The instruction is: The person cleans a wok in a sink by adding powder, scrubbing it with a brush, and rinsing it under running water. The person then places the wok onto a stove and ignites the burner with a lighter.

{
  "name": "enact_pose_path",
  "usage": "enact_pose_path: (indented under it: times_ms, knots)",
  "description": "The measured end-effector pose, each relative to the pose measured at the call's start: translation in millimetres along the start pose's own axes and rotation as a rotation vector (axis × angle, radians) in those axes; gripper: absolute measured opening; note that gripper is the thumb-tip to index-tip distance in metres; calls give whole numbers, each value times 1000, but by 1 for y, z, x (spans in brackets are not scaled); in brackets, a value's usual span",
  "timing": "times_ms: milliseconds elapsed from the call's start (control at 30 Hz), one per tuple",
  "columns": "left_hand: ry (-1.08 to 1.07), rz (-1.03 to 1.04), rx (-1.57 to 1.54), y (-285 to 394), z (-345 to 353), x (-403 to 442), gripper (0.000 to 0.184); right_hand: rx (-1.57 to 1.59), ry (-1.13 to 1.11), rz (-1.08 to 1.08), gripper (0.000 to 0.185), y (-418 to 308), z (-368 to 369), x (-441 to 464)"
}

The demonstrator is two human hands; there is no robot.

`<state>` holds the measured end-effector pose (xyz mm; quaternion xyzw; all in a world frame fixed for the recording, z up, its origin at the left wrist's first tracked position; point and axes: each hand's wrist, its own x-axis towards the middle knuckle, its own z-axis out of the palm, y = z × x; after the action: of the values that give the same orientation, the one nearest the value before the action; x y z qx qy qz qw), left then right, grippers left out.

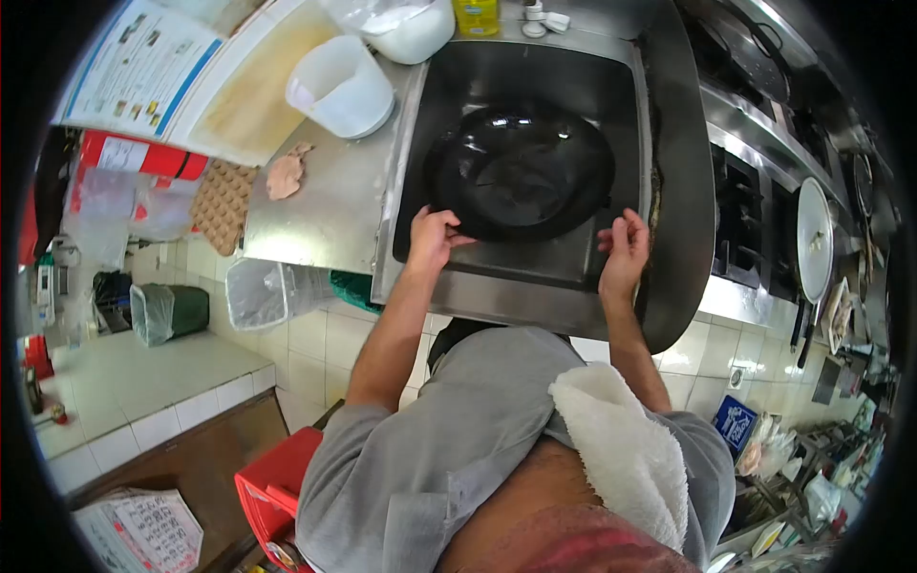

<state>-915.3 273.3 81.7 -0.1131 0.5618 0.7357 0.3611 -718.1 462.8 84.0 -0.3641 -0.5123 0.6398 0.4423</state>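
Big black pan (511, 181) is just chilling in the sink (497, 300), left hand (435, 239) over the sink's front-left part, can't tell if its grip is pinching the pan, right hand (626, 253) by the sink's right edge, grip loosely spread.

Stainless counter (330, 215), kinda shiny. White plastic tub (341, 91) plus crumpled tan scrap (287, 172) on it. Dark sink (549, 260) alongside, big black pan (516, 181) sitting inside, yellow bottle (476, 17) on back ledge.
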Motion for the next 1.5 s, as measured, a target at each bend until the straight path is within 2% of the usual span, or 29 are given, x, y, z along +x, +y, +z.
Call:
enact_pose_path:
  times_ms: [33, 100, 167, 200, 300, 333, 367, 433, 467, 533, 600, 633, 700, 767, 833, 867, 933, 967, 1033, 1067, 1133, 1167, 1233, 1300, 1333, 1500]
  knots:
    - [-25, -59, 32, -13, 2, 27, 37, -6, 16, -6, 26, 1, -2, -2]
    - [19, -105, 55, -33, 16, 62, 42, -45, -36, 159, 25, 2, -5, -11]
    - [18, -183, 102, -51, 20, 99, 45, -99, -42, 168, 23, 4, -7, -18]
    - [33, -247, 141, -64, 18, 117, 48, -133, -58, 197, 21, 6, -8, -22]
    - [129, -243, 261, -120, -18, 184, 53, -188, -91, 241, 19, 11, 1, -27]
    - [98, -277, 244, -100, -11, 167, 61, -210, -81, 275, 19, 18, 4, -27]
    - [114, -264, 234, -103, -21, 182, 61, -228, -72, 309, 19, 27, 8, -28]
    - [-55, -244, 350, -127, -48, 227, 60, -206, -105, 334, 18, 43, 21, -28]
    - [-48, -228, 341, -112, -39, 223, 60, -203, -140, 384, 18, 48, 30, -24]
    - [109, 349, 1047, -61, -3, 172, 59, -222, -203, 440, 18, 52, 48, -16]
    - [-113, 868, 1031, 19, 18, 114, 67, -199, -249, 454, 18, 56, 71, -5]
    - [-78, 1161, 1082, 64, 21, 90, 70, -181, -280, 478, 19, 57, 81, -1]
    - [191, 1441, 1282, 148, 10, 62, 72, -175, -332, 487, 19, 60, 102, 13]
    - [380, 1348, 1433, 214, -16, 60, 73, -163, -381, 491, 20, 63, 126, 30]
    - [316, 1057, 1684, 248, -52, 83, 62, -93, -474, 503, 21, 63, 153, 47]
    - [318, 1063, 1689, 257, -60, 87, 62, -71, -503, 499, 21, 61, 168, 55]
    - [-65, 643, 1722, 270, -62, 89, 40, -38, -525, 487, 22, 51, 198, 69]
    - [-69, 648, 1729, 269, -61, 87, 40, -3, -537, 476, 23, 46, 211, 74]
    - [-219, 930, 1954, 268, -51, 73, 27, 42, -535, 459, 24, 35, 234, 85]
    - [-236, 932, 1960, 270, -44, 68, 27, 95, -536, 476, 26, 31, 242, 88]
    - [-519, 981, 2169, 275, -21, 44, 22, 146, -524, 510, 27, 34, 257, 87]
    - [-540, 971, 2171, 273, -9, 36, 22, 205, -486, 575, 27, 37, 264, 85]
    - [-656, 934, 2378, 262, 19, 26, 11, 266, -433, 639, 27, 54, 268, 94]
    - [-691, 941, 2475, 241, 43, 21, 11, 346, -503, 788, 27, 93, 267, 99]
    - [-705, 948, 2573, 232, 53, 18, 11, 369, -463, 818, 25, 102, 264, 100]
    - [-808, 1020, 2706, 191, 92, 13, 7, 471, -397, 855, 25, 125, 243, 103]
